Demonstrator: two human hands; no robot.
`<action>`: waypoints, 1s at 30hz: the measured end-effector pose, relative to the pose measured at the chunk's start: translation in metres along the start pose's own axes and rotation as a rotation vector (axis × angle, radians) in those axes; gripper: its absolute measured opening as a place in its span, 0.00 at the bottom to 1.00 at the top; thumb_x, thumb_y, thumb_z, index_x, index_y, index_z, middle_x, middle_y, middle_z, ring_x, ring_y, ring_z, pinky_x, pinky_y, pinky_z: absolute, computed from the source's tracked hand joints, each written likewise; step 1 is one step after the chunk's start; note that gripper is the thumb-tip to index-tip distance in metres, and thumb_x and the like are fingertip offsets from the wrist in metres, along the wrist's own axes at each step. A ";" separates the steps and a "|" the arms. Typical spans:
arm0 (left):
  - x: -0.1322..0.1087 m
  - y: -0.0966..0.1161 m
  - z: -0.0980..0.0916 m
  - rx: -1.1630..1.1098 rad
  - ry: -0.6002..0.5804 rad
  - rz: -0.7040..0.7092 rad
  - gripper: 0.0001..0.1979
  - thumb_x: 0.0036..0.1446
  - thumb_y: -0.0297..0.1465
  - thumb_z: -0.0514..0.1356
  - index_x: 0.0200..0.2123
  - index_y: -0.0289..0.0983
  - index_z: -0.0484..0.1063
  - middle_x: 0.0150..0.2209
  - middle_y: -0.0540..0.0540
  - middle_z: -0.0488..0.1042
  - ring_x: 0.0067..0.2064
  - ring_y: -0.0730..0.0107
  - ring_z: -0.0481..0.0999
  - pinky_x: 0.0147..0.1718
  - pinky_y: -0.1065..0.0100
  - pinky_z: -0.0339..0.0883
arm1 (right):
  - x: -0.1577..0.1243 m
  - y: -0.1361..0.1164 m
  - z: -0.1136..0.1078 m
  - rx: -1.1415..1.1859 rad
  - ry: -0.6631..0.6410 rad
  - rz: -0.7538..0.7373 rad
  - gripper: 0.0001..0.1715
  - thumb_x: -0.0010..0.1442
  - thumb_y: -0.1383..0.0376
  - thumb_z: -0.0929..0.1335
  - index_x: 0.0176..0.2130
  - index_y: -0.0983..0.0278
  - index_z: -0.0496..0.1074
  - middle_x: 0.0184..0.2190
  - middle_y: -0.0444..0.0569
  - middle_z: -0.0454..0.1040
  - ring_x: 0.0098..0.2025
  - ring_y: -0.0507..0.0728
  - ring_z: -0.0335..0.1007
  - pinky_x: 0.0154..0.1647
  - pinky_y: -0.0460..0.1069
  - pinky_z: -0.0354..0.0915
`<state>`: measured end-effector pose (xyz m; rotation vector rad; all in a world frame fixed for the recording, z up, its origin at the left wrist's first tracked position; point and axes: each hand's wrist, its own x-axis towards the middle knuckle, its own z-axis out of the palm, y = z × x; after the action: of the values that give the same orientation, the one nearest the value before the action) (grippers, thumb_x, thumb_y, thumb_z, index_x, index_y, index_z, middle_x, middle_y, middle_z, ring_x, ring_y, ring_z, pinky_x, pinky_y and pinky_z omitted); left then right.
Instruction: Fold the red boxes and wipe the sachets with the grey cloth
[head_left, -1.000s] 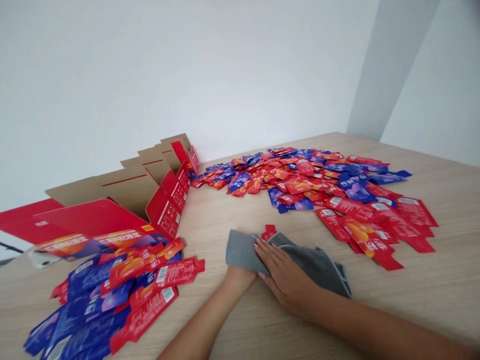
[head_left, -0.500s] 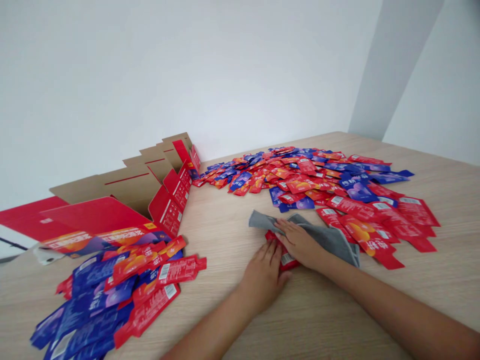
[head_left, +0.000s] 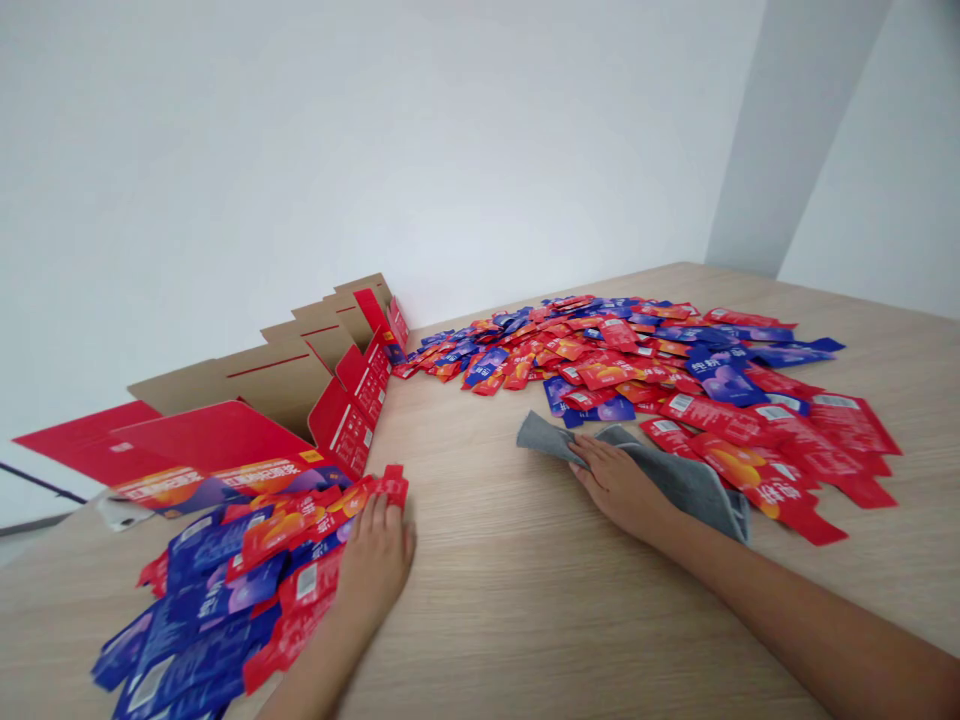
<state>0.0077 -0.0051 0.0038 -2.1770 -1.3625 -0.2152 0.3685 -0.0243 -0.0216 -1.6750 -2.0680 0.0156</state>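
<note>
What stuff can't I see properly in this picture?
In the head view:
Part of the red pouch under the left hand: the hand covers it.
Whether anything lies beneath the gray cloth: cloth and right hand hide it.
Boxes: their bottoms hide behind red panels.
Near pouch pile: its end is cut off by the bottom edge.
Tiny box print: too small.

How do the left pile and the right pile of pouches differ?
Size: the left pile is much smaller than the right pile.
Place: the left pile lies in front of the nearest box, while the right pile stretches toward the wall.
Contact: the left hand is at the left pile's edge; no hand touches the right pile.
Shared: both mix red and blue pouches, loosely overlapping.
</note>
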 end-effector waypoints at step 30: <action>0.222 0.104 0.067 -0.355 -0.107 -0.240 0.17 0.59 0.32 0.48 0.42 0.27 0.69 0.43 0.31 0.70 0.49 0.52 0.66 0.48 0.56 0.60 | 0.006 -0.014 -0.017 0.478 0.054 0.216 0.23 0.64 0.61 0.56 0.51 0.68 0.68 0.50 0.57 0.71 0.53 0.61 0.65 0.55 0.56 0.59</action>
<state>0.1922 0.1697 0.0014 -2.3296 -1.7593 -0.4690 0.3610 -0.0273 -0.0005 -1.5596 -1.6637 0.4890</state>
